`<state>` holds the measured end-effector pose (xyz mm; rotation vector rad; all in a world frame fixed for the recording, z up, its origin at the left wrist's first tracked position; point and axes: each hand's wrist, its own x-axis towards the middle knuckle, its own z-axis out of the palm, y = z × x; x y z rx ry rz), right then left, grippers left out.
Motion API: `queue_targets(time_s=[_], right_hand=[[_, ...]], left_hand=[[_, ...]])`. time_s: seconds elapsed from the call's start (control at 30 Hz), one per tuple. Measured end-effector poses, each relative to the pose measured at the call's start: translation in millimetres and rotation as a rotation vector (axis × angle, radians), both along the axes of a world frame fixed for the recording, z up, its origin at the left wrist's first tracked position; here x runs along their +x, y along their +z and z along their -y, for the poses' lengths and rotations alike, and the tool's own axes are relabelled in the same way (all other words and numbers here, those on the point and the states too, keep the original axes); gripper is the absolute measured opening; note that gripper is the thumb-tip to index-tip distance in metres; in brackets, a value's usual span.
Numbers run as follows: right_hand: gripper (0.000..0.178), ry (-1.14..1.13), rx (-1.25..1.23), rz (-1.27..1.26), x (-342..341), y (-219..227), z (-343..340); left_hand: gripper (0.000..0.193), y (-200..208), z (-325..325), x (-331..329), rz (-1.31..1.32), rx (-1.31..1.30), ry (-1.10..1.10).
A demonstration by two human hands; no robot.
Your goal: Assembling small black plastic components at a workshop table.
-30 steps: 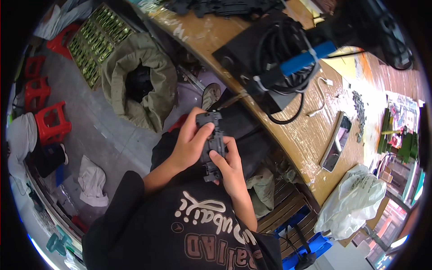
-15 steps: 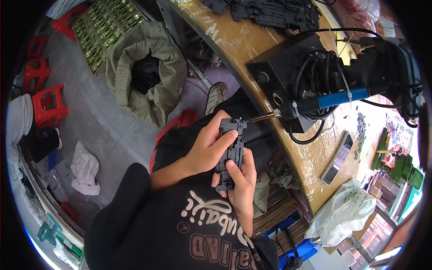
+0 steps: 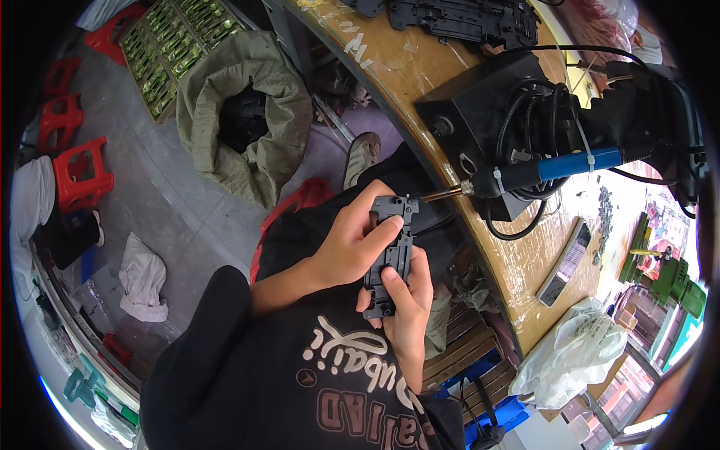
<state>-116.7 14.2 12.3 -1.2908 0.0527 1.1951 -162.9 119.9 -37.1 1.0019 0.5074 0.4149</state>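
A long black moulded plastic part (image 3: 397,256) with small holes and ribs is held over my lap by both hands. My left hand (image 3: 351,238) grips its far end, thumb pressed on the upper face. My right hand (image 3: 409,296) is closed around the near end, thumb on top and fingers partly hidden beneath. Just beside the far right corner is the metal tip of a soldering iron (image 3: 574,163); whether it touches the part I cannot tell. The blue-and-black iron is fastened with cable ties by a black box (image 3: 480,112) on the wooden table (image 3: 499,251).
More black plastic parts (image 3: 465,21) lie at the table's far end. A phone (image 3: 565,262), a white plastic bag (image 3: 574,352) and a green tool (image 3: 675,285) are on the right. An open sack (image 3: 199,135), a tray of metallic pieces (image 3: 161,49) and red stools (image 3: 82,174) stand on the left.
The held part, my hands, the iron and the table all appear slightly further right in the picture. My grip on the part looks the same.
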Motion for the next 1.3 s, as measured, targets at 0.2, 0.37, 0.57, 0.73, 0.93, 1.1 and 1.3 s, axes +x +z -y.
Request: queue_targets(time_s=[0.2,0.37,0.57,0.73,0.93,1.1,1.3], right_hand=[[0.023,-0.051,0.012,-0.071,1.7,5.6,-3.2],[0.022,-0.048,-0.005,-0.084,3.4,1.5,-3.9],[0.022,-0.051,0.005,-0.071,5.0,4.6,-5.6],[0.022,-0.020,0.019,-0.097,8.0,4.5,-6.1],[0.021,-0.016,0.050,-0.110,6.3,3.3,-6.0],[0.022,-0.016,0.060,-0.112,6.6,1.2,-5.8],[0.026,-0.039,0.072,-0.125,8.9,1.4,-4.9]], left_hand=[[0.011,0.1,0.5,0.2,0.010,-0.001,-0.003],[0.010,-5.5,1.4,2.5,-0.007,-0.037,0.032],[0.009,0.1,0.9,4.8,0.015,-0.062,0.038],[0.009,2.2,-0.8,7.3,0.017,-0.024,0.057],[0.010,7.7,-5.6,3.8,-0.009,-0.040,0.038],[0.010,6.8,-6.5,4.7,-0.008,0.001,0.043],[0.010,4.8,-5.0,6.1,-0.005,0.000,0.030]])
